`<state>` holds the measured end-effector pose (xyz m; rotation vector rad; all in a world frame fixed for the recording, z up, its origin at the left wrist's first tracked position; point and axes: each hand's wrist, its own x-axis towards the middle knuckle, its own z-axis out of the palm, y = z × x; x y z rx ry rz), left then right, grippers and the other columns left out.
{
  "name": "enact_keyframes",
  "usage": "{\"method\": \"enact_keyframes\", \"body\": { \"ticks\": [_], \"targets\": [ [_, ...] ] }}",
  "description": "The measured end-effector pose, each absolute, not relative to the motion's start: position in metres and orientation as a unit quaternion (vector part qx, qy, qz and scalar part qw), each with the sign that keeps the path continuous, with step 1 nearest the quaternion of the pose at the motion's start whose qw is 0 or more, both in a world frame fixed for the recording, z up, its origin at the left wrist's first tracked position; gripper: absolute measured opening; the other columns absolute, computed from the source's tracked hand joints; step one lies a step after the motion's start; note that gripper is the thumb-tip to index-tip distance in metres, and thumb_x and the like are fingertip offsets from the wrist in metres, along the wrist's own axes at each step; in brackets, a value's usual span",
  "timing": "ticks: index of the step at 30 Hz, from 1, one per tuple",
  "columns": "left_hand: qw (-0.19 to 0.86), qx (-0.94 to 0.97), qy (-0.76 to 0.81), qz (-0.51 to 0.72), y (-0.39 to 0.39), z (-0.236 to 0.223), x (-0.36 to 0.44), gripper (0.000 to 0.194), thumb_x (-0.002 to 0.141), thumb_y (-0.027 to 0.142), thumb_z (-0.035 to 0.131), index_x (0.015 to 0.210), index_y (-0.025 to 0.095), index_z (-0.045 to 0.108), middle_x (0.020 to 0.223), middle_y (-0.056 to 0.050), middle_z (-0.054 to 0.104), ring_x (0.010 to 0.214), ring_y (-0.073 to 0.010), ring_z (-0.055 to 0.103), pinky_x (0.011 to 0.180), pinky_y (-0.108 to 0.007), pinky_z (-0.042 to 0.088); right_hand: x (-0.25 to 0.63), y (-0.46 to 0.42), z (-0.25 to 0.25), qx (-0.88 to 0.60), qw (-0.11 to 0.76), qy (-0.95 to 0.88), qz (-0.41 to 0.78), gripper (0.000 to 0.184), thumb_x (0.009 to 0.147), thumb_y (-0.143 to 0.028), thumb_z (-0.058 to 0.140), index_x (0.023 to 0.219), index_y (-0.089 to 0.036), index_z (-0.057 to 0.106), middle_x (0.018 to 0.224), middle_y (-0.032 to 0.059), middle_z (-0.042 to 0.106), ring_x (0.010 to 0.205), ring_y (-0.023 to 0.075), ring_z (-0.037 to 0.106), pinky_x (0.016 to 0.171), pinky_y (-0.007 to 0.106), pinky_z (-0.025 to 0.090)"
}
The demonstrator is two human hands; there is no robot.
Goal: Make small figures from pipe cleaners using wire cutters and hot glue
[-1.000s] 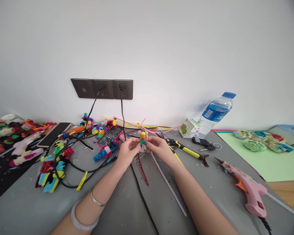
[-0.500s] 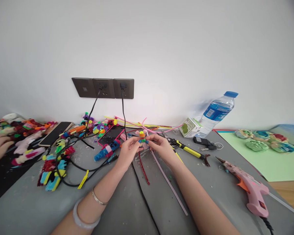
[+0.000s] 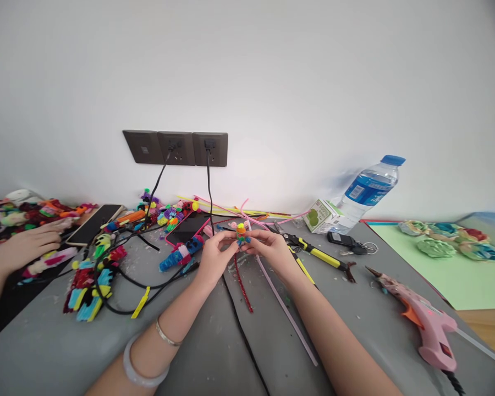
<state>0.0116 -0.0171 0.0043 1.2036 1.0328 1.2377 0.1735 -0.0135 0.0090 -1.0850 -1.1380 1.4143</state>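
Observation:
Between my two hands is a small pipe-cleaner figure [image 3: 241, 232], with yellow, orange, green and blue parts. My left hand [image 3: 216, 254] pinches it from the left side, and my right hand [image 3: 271, 252] grips its right side with thumb and fingers. Their fingertips hide part of the figure. Just below and beyond the hands lie a red glittery pipe cleaner [image 3: 243, 289] and a long pale pink pipe cleaner [image 3: 286, 313]. To the right of my right hand are yellow-and-black pliers [image 3: 319, 253].
A pink glue gun [image 3: 427, 324] lies at right, near car keys [image 3: 346, 242]. A bottle [image 3: 369, 190] leans on the wall behind a small box [image 3: 319, 216]. Black cables [image 3: 241, 324] cross the table [image 3: 214, 352]. Another person's hand [image 3: 35, 242] is at left, among fuzzy figures [image 3: 93, 286].
The other person's hand has reached further in from the left over the fuzzy pieces. My hands stay almost in place, still holding the figure; the view has shifted slightly.

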Motion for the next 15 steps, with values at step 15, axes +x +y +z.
{"method": "enact_keyframes", "body": {
  "ticks": [15],
  "targets": [
    [0.557, 0.477, 0.401, 0.549, -0.0155, 0.0008, 0.0105, 0.026, 0.072, 0.028, 0.078, 0.096, 0.016, 0.079, 0.112, -0.012, 0.074, 0.111, -0.0287, 0.067, 0.100, -0.044, 0.053, 0.1739, -0.0136, 0.0054, -0.435, 0.509, -0.439, 0.599, 0.040, 0.064, -0.045, 0.086, 0.093, -0.019, 0.079, 0.088, 0.0067, 0.079, 0.083, 0.0232, 0.076, 0.088, 0.041, 0.060]
  ]
}}
